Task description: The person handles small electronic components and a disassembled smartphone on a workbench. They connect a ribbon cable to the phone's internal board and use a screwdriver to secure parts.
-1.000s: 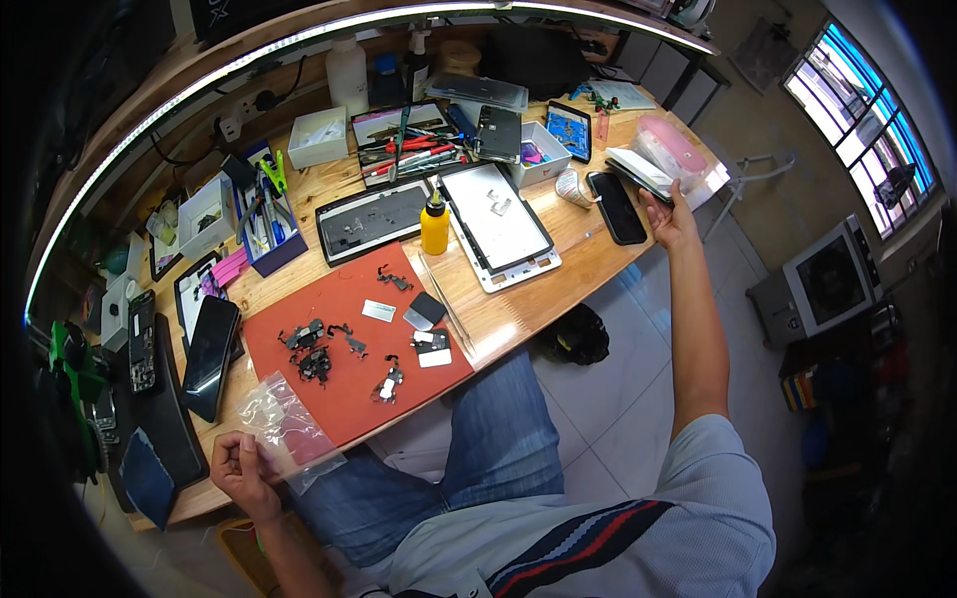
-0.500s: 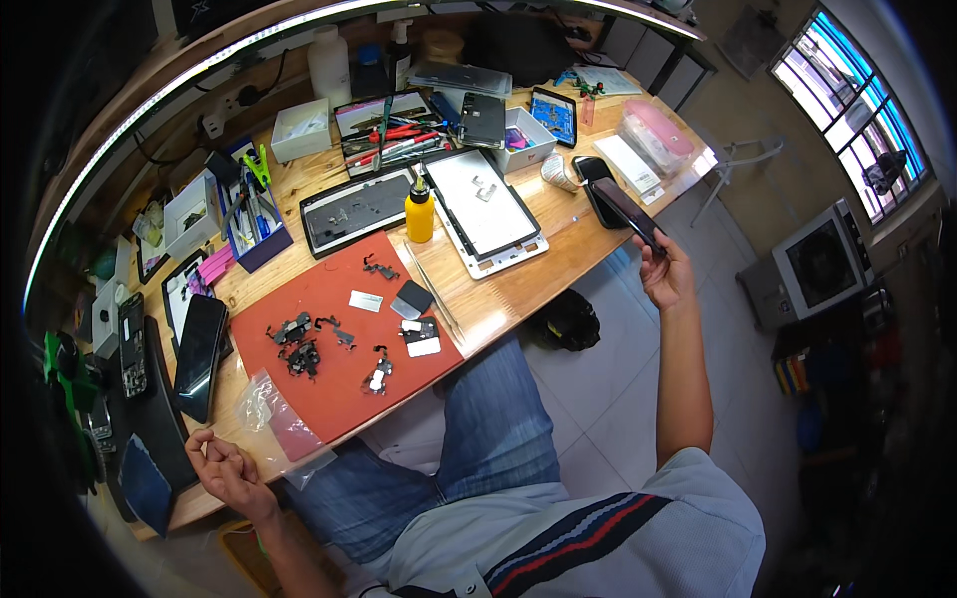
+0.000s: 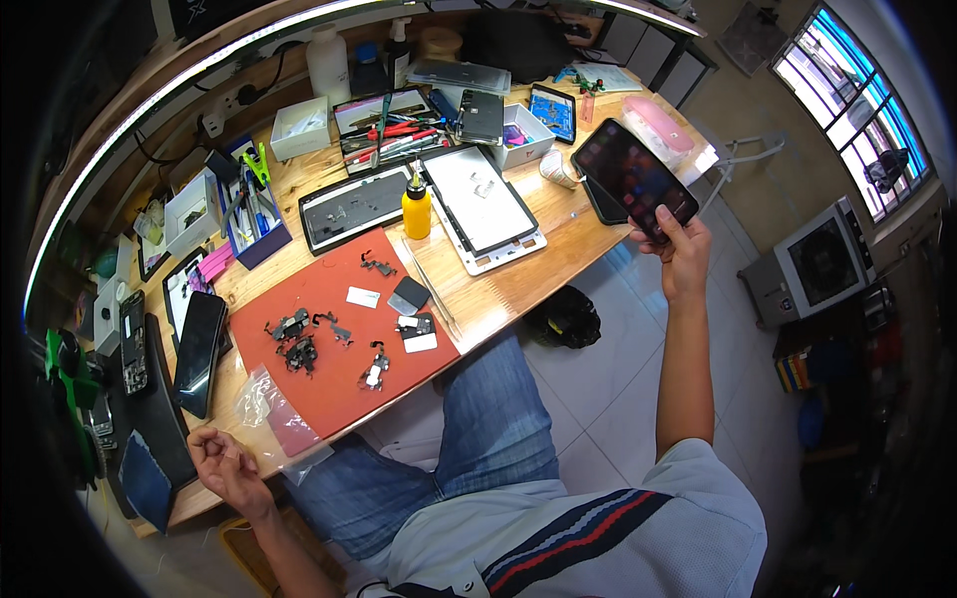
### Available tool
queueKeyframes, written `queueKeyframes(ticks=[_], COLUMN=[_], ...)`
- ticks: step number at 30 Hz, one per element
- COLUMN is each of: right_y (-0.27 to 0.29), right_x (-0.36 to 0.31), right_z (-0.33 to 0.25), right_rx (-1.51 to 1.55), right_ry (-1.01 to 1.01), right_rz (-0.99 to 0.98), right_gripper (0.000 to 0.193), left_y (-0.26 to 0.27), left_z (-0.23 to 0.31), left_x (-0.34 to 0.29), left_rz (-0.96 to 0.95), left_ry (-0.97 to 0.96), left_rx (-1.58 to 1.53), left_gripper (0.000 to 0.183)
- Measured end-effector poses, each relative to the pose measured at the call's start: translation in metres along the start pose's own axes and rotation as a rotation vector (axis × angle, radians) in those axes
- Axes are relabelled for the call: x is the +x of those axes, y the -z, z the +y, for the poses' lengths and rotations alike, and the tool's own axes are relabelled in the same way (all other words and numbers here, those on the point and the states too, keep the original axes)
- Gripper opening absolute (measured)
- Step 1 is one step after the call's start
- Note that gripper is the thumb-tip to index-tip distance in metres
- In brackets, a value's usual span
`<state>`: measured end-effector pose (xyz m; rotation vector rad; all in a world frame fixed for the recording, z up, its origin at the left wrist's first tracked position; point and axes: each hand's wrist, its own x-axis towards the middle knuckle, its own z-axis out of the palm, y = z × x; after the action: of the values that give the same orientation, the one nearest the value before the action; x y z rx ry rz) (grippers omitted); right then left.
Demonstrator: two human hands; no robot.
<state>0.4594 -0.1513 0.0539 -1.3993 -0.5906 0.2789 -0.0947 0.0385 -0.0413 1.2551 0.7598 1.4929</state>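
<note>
At the right end of the bench, my right hand point(image 3: 679, 249) grips the lower end of a black smartphone point(image 3: 635, 179), thumb across its face. Faint icons glow on its tilted screen. A second dark phone point(image 3: 601, 202) lies on the wood beneath, partly covered. My left hand point(image 3: 229, 468) rests at the bench's near left edge, fingers loosely bent and nothing seen in them. Close to it lie a clear plastic bag point(image 3: 261, 401) and a black phone point(image 3: 202, 349). Small dark phone parts point(image 3: 297, 344) are scattered on the red-brown mat point(image 3: 329, 401).
A yellow bottle point(image 3: 417, 211) stands beside a white tablet panel point(image 3: 485, 204). Tweezers point(image 3: 431, 289) lie along the mat's right edge. Behind are a tool tray point(image 3: 399, 140), a white box point(image 3: 528, 145), a paper cup point(image 3: 558, 169) and a pink-lidded container point(image 3: 660, 127).
My right hand has raised the smartphone and turned its screen into view, where icons now show. The fingers of my left hand have shifted slightly.
</note>
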Motion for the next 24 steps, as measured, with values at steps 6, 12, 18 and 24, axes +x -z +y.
queueKeyframes(ticks=[6, 12, 18, 24], right_y=[-0.024, -0.032, -0.065, -0.091], right_x=[-0.022, -0.026, -0.031, -0.059], right_z=[-0.022, -0.024, -0.001, 0.036], right_rx=[0.000, -0.011, 1.058, 1.573], right_ry=[0.090, 0.271, -0.069, -0.368], right_rz=[-0.077, -0.015, -0.194, -0.727], right_gripper=[0.024, 0.028, 0.044, 0.057], left_y=[-0.004, -0.004, -0.001, 0.001], left_z=[0.004, 0.002, -0.001, 0.003], left_x=[-0.001, -0.003, -0.003, -0.002], left_rz=[0.016, 0.019, 0.019, 0.014], left_ry=[0.059, 0.045, 0.038, 0.049], left_rx=[0.078, 0.071, 0.048, 0.065], left_gripper=[0.021, 0.019, 0.019, 0.018])
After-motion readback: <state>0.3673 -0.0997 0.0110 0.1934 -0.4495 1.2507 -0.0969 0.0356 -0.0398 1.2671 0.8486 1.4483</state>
